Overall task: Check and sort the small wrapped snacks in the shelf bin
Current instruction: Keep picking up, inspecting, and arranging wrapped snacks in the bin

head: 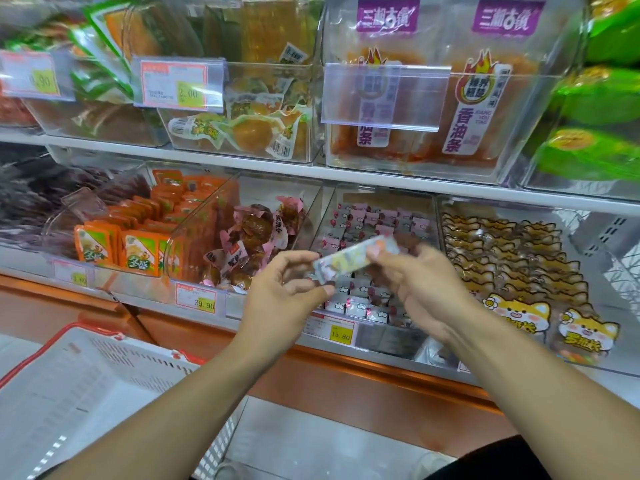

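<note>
A long, pale wrapped snack [353, 255], blurred by motion, is held up in front of the lower shelf. My left hand [287, 292] pinches its left end and my right hand [419, 282] grips its right end. Right behind it stands a clear shelf bin [346, 202] filled with several small white and pink wrapped snacks [374, 220]; my hands hide part of them.
Neighbouring clear bins hold orange packets [138, 249], brown pink-wrapped snacks [256, 233] and cat-print packs [512, 306]. Larger bags fill the upper shelf. Price tags [341, 330] line the shelf edge. A white shopping basket [86, 382] sits at lower left.
</note>
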Available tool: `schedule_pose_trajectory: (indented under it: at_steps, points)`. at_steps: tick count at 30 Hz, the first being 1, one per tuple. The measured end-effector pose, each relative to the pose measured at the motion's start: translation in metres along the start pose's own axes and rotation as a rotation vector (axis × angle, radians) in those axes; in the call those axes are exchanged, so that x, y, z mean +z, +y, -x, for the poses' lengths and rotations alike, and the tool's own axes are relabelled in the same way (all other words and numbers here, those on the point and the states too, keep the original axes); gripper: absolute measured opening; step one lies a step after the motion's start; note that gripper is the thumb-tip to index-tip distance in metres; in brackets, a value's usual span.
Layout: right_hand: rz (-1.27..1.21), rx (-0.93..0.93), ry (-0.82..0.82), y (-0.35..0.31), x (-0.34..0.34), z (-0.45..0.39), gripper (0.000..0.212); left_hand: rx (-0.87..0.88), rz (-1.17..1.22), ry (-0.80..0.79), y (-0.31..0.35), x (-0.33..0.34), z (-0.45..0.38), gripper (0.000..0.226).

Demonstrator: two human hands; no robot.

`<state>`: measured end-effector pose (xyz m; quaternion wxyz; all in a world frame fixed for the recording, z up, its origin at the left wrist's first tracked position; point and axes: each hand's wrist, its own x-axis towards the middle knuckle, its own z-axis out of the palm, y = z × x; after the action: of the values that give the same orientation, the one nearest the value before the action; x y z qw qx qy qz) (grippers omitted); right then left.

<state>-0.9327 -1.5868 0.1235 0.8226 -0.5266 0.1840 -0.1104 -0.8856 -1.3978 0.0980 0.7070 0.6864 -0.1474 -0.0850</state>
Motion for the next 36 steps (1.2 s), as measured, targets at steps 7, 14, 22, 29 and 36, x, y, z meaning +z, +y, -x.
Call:
schedule_pose_trajectory:
  at_steps: [7,14,22,29,36]
  points:
    - [0.546,-0.566,0.347,-0.014,-0.019,-0.043,0.030,0.281,-0.679,-0.054,-0.015,0.021,-0.016,0.042]
    - [0.863,-0.600,0.270,-0.004,-0.020,-0.069,0.030,0.303,-1.013,-0.277,-0.024,0.043,-0.024,0.069]
    - [1.321,-0.379,0.022,0.003,-0.015,-0.083,0.023,0.335,-1.148,-0.289,-0.028,0.051,-0.031,0.071]
    - [1.896,-0.224,-0.137,-0.004,-0.005,-0.084,0.058,0.335,-1.199,-0.260,-0.029,0.058,-0.042,0.064]
    - [1.881,-0.125,-0.055,-0.016,-0.007,-0.084,0.025,0.303,-1.256,-0.352,-0.031,0.075,-0.063,0.056]
